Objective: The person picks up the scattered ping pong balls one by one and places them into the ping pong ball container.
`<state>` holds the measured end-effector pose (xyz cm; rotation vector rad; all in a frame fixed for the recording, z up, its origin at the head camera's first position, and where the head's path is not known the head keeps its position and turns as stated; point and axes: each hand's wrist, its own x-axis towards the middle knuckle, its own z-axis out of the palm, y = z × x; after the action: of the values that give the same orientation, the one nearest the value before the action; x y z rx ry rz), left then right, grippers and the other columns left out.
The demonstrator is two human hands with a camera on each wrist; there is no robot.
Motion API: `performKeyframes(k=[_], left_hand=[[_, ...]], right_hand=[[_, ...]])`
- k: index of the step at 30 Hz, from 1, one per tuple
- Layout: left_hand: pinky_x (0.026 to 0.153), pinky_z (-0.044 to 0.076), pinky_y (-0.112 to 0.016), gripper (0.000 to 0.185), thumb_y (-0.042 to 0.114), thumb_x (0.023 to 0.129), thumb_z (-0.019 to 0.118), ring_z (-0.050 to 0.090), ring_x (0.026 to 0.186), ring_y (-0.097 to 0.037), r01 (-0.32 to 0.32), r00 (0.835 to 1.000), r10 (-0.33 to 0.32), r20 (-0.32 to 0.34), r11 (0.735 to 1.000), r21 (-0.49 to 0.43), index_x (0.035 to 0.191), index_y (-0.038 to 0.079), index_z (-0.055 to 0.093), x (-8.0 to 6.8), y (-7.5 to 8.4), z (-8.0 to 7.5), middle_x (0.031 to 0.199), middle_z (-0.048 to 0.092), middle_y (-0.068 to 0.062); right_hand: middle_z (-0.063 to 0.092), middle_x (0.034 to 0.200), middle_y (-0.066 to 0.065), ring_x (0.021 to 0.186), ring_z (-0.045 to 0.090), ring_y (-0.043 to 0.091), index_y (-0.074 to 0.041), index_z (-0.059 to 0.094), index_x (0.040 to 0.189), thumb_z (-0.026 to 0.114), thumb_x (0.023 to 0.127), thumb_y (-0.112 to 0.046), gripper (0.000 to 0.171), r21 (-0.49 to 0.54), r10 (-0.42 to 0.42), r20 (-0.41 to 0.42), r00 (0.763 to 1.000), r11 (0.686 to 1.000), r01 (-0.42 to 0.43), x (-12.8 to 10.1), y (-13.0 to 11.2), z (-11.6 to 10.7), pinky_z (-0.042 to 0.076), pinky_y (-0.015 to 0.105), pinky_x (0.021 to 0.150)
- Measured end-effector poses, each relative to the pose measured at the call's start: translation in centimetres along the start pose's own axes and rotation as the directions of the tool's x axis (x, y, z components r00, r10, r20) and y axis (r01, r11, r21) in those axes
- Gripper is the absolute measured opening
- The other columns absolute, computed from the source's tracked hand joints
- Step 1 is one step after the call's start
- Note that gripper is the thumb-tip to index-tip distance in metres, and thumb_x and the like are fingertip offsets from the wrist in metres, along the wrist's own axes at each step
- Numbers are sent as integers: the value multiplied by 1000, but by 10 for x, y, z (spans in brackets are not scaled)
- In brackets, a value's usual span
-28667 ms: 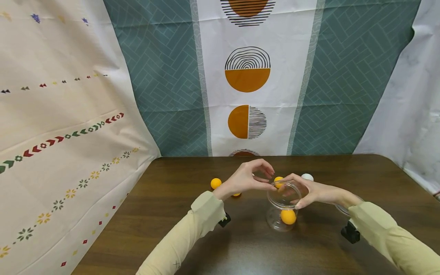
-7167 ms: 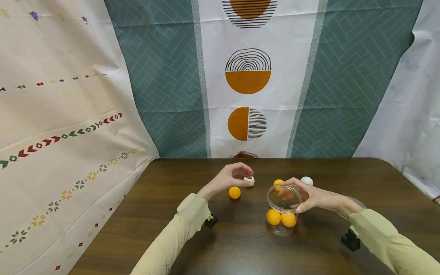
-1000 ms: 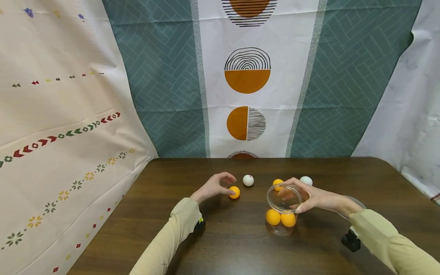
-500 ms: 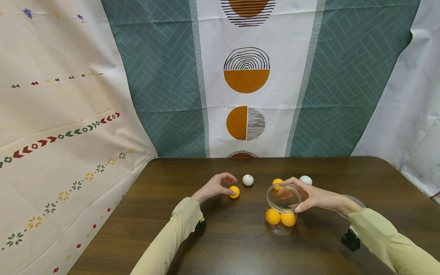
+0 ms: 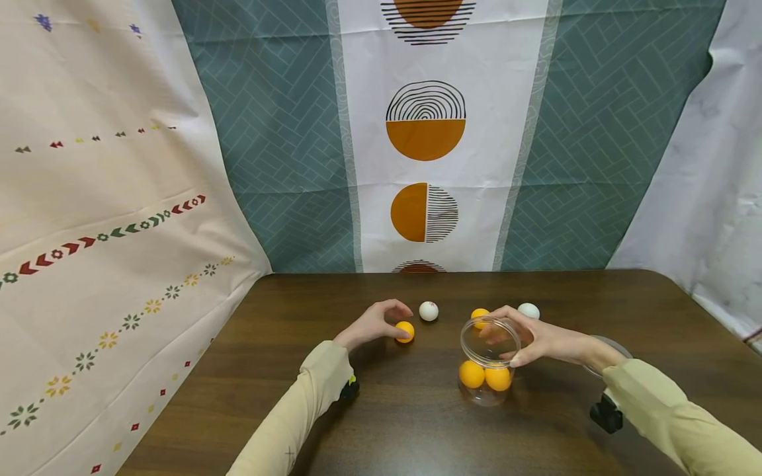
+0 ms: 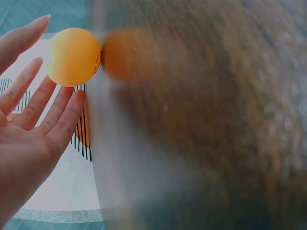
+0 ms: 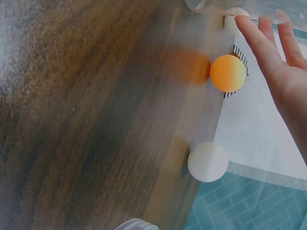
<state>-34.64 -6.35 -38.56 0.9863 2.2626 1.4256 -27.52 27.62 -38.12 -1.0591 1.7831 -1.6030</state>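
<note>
My left hand (image 5: 372, 325) is at an orange ping-pong ball (image 5: 405, 332) on the brown table. In the left wrist view the ball (image 6: 75, 57) sits between the thumb and the spread fingers (image 6: 67, 120), with a gap at the thumb. My right hand (image 5: 544, 336) grips the rim of a clear plastic jar (image 5: 485, 396), thumb in front and fingers behind. The jar stands upright and uncovered, with two orange balls (image 5: 497, 377) at its bottom. In the right wrist view only a strip of the jar (image 7: 211, 5) shows above the fingertips.
A white ball (image 5: 428, 311) lies just behind the left hand's ball. Behind the jar are another orange ball (image 5: 479, 317) and a white ball (image 5: 528, 311). A clear round lid (image 5: 613, 347) lies partly under the right wrist. Patterned cloths hang behind the table (image 5: 417, 423).
Since the oldest frame, a second orange ball has come into the jar, and the far-left orange ball is gone from its place. My left hand has moved from the white ball to the orange one.
</note>
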Motion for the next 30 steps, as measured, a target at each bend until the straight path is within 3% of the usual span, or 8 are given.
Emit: performKeyframes(k=[5,18,24,30], left_hand=[[90,32,-52,37,-1,76,69,45,105,-41,0,1000,0,-4,1000,12,109,-8,54,-3,6,1,113,51,-26],[92,31,-50,38,0,76,70,46,107,-38,6,1000,-6,2,1000,21,110,-9,54,-2,2,3,113,53,-25],[93,30,-50,40,-1,76,70,45,108,-38,17,1000,-17,10,1000,11,111,-10,53,-2,2,4,114,52,-26],[94,30,-47,39,-2,76,70,46,109,-36,14,1000,-14,7,1000,13,110,-11,53,-1,3,5,113,52,-26]], right_hand=[[20,133,33,122,25,42,3,18,135,61,81,0,69,4,20,-8,1000,1000,-20,0,0,0,35,51,90],[19,135,31,124,24,40,2,19,134,60,81,0,67,5,36,-18,999,999,-36,-1,-1,2,35,49,91],[18,135,31,123,23,41,4,17,134,60,82,1,68,5,33,-18,999,999,-33,-1,-1,2,35,49,91],[20,134,33,123,23,44,-1,22,134,61,81,0,66,-1,37,-29,999,999,-37,-1,0,1,35,50,90]])
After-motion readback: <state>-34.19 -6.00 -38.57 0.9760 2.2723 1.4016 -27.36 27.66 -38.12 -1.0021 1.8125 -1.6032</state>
